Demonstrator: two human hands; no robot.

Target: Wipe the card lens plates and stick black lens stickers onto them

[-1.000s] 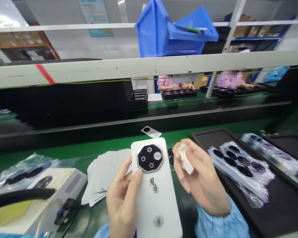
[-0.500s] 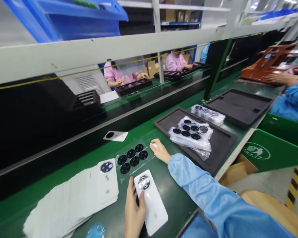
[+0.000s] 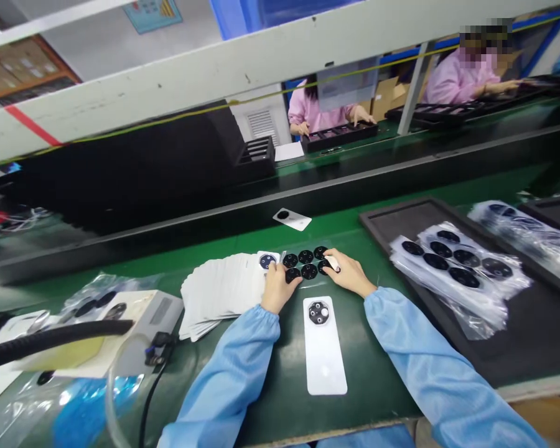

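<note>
A clear sheet with several round black camera lens covers (image 3: 308,271) lies flat on the bench. At its left end my left hand (image 3: 280,287) is closed, thumb and fingers gripping the sheet's edge beside the lower left disc. My right hand (image 3: 350,274) is closed on the right end, with a small white piece (image 3: 332,264) at its fingers; I cannot tell whether it is worn or held. A white phone back cover (image 3: 325,354) with a round camera ring lies upright in front of me. Left of the sheet is a fanned stack of white phone back covers (image 3: 224,286).
Bagged lens covers (image 3: 462,261) lie on a black foam tray (image 3: 508,358) at right. Another back cover (image 3: 292,219) lies farther back. At left stand a box-shaped device (image 3: 161,314) and a black hose (image 3: 56,341). People in pink work beyond the partition.
My left hand has let go of the phone back cover, now lying on the bench, and moved to the sheet's left end. My right hand has come onto the right end. The view has turned left.
</note>
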